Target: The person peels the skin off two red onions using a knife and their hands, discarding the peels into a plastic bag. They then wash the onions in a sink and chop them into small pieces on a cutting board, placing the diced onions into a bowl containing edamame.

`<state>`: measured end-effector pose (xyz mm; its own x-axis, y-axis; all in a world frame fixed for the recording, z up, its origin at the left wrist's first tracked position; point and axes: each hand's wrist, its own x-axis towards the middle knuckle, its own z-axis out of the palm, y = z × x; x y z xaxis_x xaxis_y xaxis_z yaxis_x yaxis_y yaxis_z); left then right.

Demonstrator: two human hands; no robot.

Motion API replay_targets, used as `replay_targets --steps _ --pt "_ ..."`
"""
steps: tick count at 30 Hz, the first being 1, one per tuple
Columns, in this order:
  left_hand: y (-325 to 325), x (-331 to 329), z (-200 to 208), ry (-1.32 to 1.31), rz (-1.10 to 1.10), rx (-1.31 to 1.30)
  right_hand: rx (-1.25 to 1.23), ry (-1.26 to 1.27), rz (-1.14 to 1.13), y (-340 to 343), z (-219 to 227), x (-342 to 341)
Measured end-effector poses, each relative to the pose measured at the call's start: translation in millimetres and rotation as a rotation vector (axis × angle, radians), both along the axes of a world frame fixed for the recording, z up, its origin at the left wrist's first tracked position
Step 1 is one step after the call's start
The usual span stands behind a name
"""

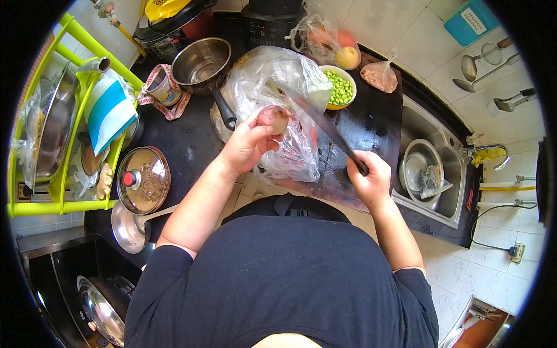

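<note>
In my left hand is a small round vegetable, reddish-brown on top and paler below; its exact kind is hard to tell. My fingers are closed around its lower side. My right hand grips the dark handle of a kitchen knife, its long blade slanting away and to the left. The knife tip comes near the vegetable, apparently apart from it. Beneath both lies a large crumpled clear plastic bag, which hides most of what is under it.
A saucepan and a wrapped cup stand behind left. Farther right are a bowl of green beans, a bag of fruit and bagged meat. The sink holds a metal basin. A glass lid lies left.
</note>
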<state>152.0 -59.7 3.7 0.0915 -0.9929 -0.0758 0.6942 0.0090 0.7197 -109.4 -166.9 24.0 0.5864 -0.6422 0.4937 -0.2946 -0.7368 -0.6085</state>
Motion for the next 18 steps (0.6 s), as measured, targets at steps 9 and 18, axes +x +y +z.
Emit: replay_targets --steps 9,18 --pt "4 -18 4 0.629 -0.340 0.084 -0.469 0.199 0.190 18 31 7" --pt "2 -19 -11 0.755 -0.453 0.141 -0.499 0.255 0.214 9 21 9"
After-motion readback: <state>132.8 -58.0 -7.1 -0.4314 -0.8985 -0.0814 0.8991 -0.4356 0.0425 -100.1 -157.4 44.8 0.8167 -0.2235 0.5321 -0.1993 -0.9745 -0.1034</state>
